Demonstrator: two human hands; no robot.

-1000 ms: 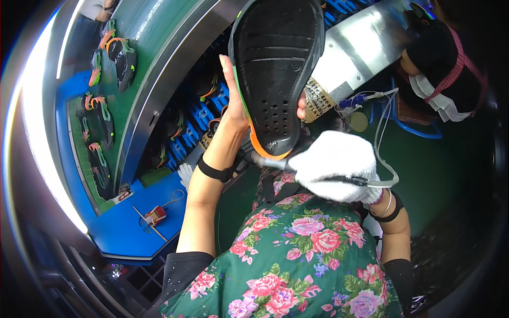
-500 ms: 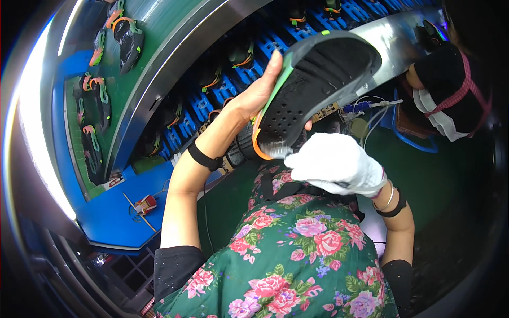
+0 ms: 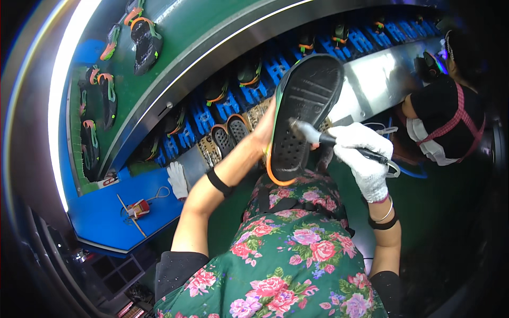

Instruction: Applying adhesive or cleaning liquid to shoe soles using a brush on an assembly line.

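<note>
A black shoe sole with an orange and green rim is held up in front of the person's chest, tread side facing the camera, its toe end pointing up toward the curved metal rail. The left hand supports it from behind and along its left edge; its grip is closed on the sole, though the fingers are mostly hidden behind it. The right hand, in a white knitted glove, has its grip clamped on a dark-handled brush whose bristled tip touches the tread near the middle of the sole.

Just beyond the sole, blue racks under the rail carry more black soles. On the green belt above lie further soles with orange and green rims. To the left, the blue worktop bears a loose white glove, a small red-and-white rectangular label or tag at its far edge, and a small red tool with a cord. At the right another person in dark clothes with a pink-checked strap works nearby.

Compared with half a second ago, the sole is tipped more upright, and the brush now reaches the tread.
</note>
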